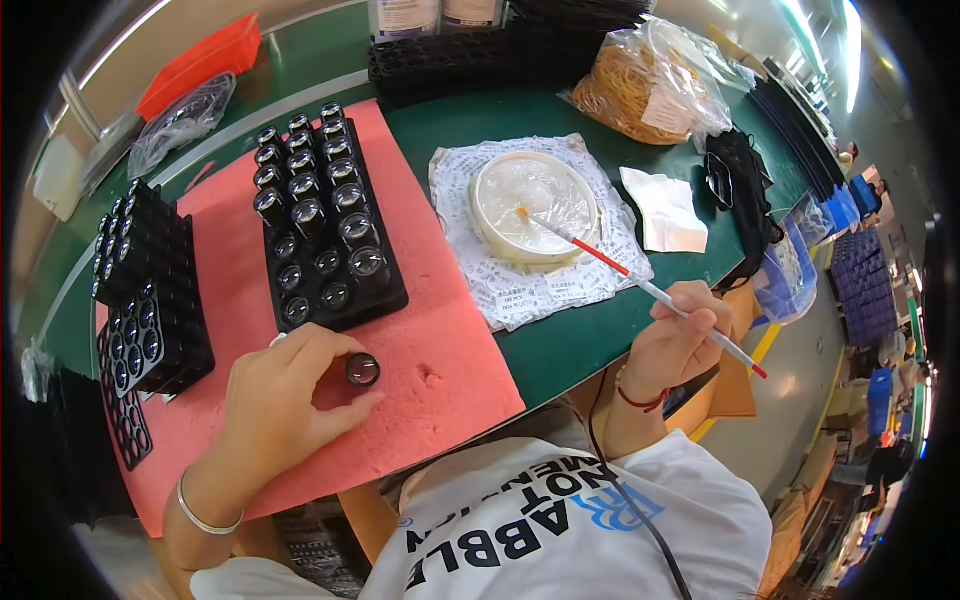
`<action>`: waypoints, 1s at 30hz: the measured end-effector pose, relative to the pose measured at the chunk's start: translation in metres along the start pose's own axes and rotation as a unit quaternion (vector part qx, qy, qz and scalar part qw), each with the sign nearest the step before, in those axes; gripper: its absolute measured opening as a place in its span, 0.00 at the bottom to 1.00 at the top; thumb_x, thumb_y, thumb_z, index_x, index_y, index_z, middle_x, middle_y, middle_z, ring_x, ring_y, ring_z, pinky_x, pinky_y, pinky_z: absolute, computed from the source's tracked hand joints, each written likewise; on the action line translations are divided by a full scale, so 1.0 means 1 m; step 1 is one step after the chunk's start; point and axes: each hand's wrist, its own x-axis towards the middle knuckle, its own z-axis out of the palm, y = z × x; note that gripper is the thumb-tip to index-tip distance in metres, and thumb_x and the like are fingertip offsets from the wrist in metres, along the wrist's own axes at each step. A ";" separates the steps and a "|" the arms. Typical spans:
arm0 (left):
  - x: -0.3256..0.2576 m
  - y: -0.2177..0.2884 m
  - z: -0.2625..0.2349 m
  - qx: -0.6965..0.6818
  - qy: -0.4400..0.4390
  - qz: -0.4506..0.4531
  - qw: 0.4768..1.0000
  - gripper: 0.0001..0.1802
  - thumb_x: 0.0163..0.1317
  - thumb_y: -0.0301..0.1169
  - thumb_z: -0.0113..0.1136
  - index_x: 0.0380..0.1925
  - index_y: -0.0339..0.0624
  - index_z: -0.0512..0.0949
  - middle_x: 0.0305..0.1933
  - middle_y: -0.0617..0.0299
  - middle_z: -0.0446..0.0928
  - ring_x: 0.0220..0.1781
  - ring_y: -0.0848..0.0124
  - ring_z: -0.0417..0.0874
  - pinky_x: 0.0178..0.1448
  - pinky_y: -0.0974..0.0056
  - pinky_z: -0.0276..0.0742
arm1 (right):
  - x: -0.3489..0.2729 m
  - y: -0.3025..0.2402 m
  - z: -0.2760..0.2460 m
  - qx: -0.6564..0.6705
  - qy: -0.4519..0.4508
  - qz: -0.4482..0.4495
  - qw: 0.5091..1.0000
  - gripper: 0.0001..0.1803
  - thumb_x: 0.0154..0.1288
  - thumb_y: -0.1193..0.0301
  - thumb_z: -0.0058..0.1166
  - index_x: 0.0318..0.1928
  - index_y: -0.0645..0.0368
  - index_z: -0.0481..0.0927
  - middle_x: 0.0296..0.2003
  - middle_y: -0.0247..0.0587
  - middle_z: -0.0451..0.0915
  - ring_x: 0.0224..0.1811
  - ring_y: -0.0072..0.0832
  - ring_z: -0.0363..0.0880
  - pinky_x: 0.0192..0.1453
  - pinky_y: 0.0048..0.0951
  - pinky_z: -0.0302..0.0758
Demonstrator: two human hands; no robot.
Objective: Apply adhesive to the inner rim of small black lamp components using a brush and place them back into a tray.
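1. The left hand (pixel 285 395) holds a small black lens (pixel 363 370) on the pink foam mat (pixel 450 340).
2. The right hand (pixel 680 340) holds a thin brush (pixel 640 282), its tip in the round white dish (pixel 535 205).
3. A black tray (pixel 325 225) of lenses stands just behind the left hand.

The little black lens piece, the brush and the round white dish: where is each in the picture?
black lens piece (pixel 363 370), head view, on its glass face, held by the left hand (pixel 285 395).
brush (pixel 640 280), head view, mid-handle, held by the right hand (pixel 680 340).
round white dish (pixel 485 190), head view, left rim.
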 end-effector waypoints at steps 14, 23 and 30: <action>-0.001 0.008 -0.012 -0.274 -0.042 -0.214 0.937 0.14 0.42 0.29 0.63 0.31 0.36 0.75 0.24 0.60 0.76 0.21 0.82 0.69 0.26 0.76 0.63 | -0.013 -0.008 0.005 0.482 0.060 0.234 0.842 0.13 0.66 0.60 0.34 0.30 0.55 0.63 0.22 0.32 0.66 0.24 0.21 0.60 0.33 0.22 0.58; -0.002 0.001 -0.008 -0.368 -0.038 -0.224 0.902 0.13 0.42 0.26 0.64 0.30 0.34 0.75 0.29 0.64 0.76 0.33 0.80 0.73 0.38 0.76 0.67 | -0.024 -0.022 0.014 0.406 -0.058 0.210 0.888 0.15 0.65 0.58 0.36 0.28 0.56 0.61 0.15 0.34 0.63 0.17 0.21 0.57 0.23 0.23 0.54; -0.004 0.002 -0.009 -0.372 -0.035 -0.208 0.904 0.14 0.41 0.25 0.65 0.31 0.34 0.75 0.29 0.64 0.75 0.33 0.81 0.72 0.39 0.76 0.67 | -0.023 -0.024 0.017 0.357 -0.105 0.178 0.911 0.14 0.65 0.60 0.37 0.28 0.58 0.63 0.16 0.36 0.67 0.17 0.22 0.62 0.21 0.21 0.59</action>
